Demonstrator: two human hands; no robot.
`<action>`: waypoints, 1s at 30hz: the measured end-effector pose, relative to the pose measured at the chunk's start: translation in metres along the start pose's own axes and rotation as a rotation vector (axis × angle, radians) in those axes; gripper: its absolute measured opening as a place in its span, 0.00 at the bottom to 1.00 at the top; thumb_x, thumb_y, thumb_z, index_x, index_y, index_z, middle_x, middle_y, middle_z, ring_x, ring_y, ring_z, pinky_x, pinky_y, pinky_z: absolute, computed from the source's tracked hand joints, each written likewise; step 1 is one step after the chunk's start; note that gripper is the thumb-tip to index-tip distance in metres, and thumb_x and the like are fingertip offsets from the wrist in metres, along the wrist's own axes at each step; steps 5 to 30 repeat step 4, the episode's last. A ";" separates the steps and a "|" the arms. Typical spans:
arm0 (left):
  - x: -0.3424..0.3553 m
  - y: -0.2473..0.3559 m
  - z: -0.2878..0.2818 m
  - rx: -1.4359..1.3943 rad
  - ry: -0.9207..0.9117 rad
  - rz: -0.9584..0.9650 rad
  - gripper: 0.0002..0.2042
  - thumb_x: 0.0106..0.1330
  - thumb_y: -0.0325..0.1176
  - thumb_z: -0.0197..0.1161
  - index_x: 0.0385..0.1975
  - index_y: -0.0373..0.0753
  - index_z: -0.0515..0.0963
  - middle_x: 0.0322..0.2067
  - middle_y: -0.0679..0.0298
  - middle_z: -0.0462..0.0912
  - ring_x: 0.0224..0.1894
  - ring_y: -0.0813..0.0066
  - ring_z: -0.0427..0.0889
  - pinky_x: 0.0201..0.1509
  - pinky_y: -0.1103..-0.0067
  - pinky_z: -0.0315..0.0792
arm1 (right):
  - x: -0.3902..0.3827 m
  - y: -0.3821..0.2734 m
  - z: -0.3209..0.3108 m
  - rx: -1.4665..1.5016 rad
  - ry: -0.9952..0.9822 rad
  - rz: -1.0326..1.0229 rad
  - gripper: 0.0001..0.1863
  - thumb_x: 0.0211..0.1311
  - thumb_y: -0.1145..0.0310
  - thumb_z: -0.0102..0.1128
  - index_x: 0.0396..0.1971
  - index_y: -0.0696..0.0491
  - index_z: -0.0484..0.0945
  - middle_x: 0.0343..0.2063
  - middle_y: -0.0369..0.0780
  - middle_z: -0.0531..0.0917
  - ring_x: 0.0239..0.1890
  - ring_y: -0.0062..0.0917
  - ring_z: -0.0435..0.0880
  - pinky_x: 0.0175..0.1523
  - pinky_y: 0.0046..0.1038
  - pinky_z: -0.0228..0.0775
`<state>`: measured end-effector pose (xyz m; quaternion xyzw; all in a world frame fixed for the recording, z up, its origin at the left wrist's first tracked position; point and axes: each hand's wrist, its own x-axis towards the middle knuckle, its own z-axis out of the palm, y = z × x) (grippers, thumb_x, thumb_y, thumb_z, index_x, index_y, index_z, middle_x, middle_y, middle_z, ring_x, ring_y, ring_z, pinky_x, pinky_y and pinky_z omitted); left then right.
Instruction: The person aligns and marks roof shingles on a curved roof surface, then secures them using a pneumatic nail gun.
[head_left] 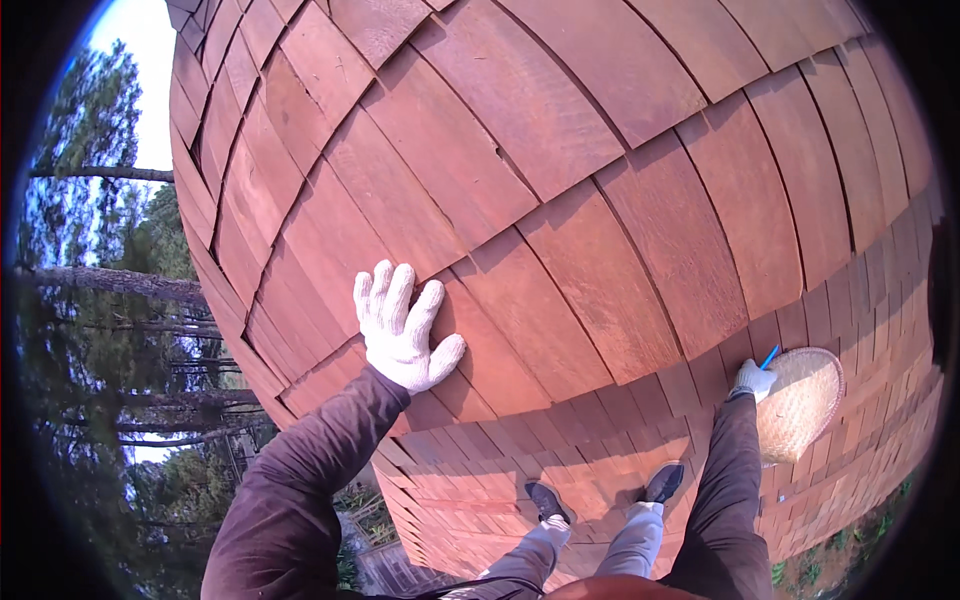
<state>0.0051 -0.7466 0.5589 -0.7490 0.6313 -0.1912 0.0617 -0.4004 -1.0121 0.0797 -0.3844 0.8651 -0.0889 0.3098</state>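
Note:
My left hand [404,335], in a white knit glove, lies with its fingers spread against a reddish wooden shingle [500,345] on the steep upper surface. It holds nothing. Farther right and lower, my right hand [752,381], also gloved, is closed. A short, thin blue stick-like thing [770,356] pokes up from its fingers; its exact kind is unclear. Right beside that hand is a woven straw cone [806,398] with a pinkish rim, like a conical hat. Whether my fingers also grip its edge, I cannot tell.
Overlapping shingles curve upward ahead of me, and a lower shingled slope [600,440] carries my feet in dark shoes [548,502]. Past the left edge stand trees [110,285], with a lower paved or tiled patch [395,570] beneath. Green growth [850,545] shows at lower right.

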 end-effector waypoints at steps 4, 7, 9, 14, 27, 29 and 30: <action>-0.003 -0.002 0.004 -0.043 0.038 -0.032 0.37 0.54 0.55 0.69 0.63 0.43 0.76 0.71 0.47 0.64 0.77 0.38 0.55 0.79 0.40 0.42 | 0.014 -0.013 0.010 0.281 -0.105 0.053 0.29 0.51 0.61 0.70 0.52 0.63 0.80 0.46 0.55 0.87 0.47 0.48 0.89 0.58 0.46 0.78; -0.003 -0.002 0.004 -0.043 0.038 -0.032 0.37 0.54 0.55 0.69 0.63 0.43 0.76 0.71 0.47 0.64 0.77 0.38 0.55 0.79 0.40 0.42 | 0.014 -0.013 0.010 0.281 -0.105 0.053 0.29 0.51 0.61 0.70 0.52 0.63 0.80 0.46 0.55 0.87 0.47 0.48 0.89 0.58 0.46 0.78; -0.003 -0.002 0.004 -0.043 0.038 -0.032 0.37 0.54 0.55 0.69 0.63 0.43 0.76 0.71 0.47 0.64 0.77 0.38 0.55 0.79 0.40 0.42 | 0.014 -0.013 0.010 0.281 -0.105 0.053 0.29 0.51 0.61 0.70 0.52 0.63 0.80 0.46 0.55 0.87 0.47 0.48 0.89 0.58 0.46 0.78; -0.003 -0.002 0.004 -0.043 0.038 -0.032 0.37 0.54 0.55 0.69 0.63 0.43 0.76 0.71 0.47 0.64 0.77 0.38 0.55 0.79 0.40 0.42 | 0.014 -0.013 0.010 0.281 -0.105 0.053 0.29 0.51 0.61 0.70 0.52 0.63 0.80 0.46 0.55 0.87 0.47 0.48 0.89 0.58 0.46 0.78; -0.003 -0.002 0.004 -0.043 0.038 -0.032 0.37 0.54 0.55 0.69 0.63 0.43 0.76 0.71 0.47 0.64 0.77 0.38 0.55 0.79 0.40 0.42 | 0.014 -0.013 0.010 0.281 -0.105 0.053 0.29 0.51 0.61 0.70 0.52 0.63 0.80 0.46 0.55 0.87 0.47 0.48 0.89 0.58 0.46 0.78; -0.003 -0.002 0.004 -0.043 0.038 -0.032 0.37 0.54 0.55 0.69 0.63 0.43 0.76 0.71 0.47 0.64 0.77 0.38 0.55 0.79 0.40 0.42 | 0.014 -0.013 0.010 0.281 -0.105 0.053 0.29 0.51 0.61 0.70 0.52 0.63 0.80 0.46 0.55 0.87 0.47 0.48 0.89 0.58 0.46 0.78; -0.003 -0.002 0.004 -0.043 0.038 -0.032 0.37 0.54 0.55 0.69 0.63 0.43 0.76 0.71 0.47 0.64 0.77 0.38 0.55 0.79 0.40 0.42 | 0.014 -0.013 0.010 0.281 -0.105 0.053 0.29 0.51 0.61 0.70 0.52 0.63 0.80 0.46 0.55 0.87 0.47 0.48 0.89 0.58 0.46 0.78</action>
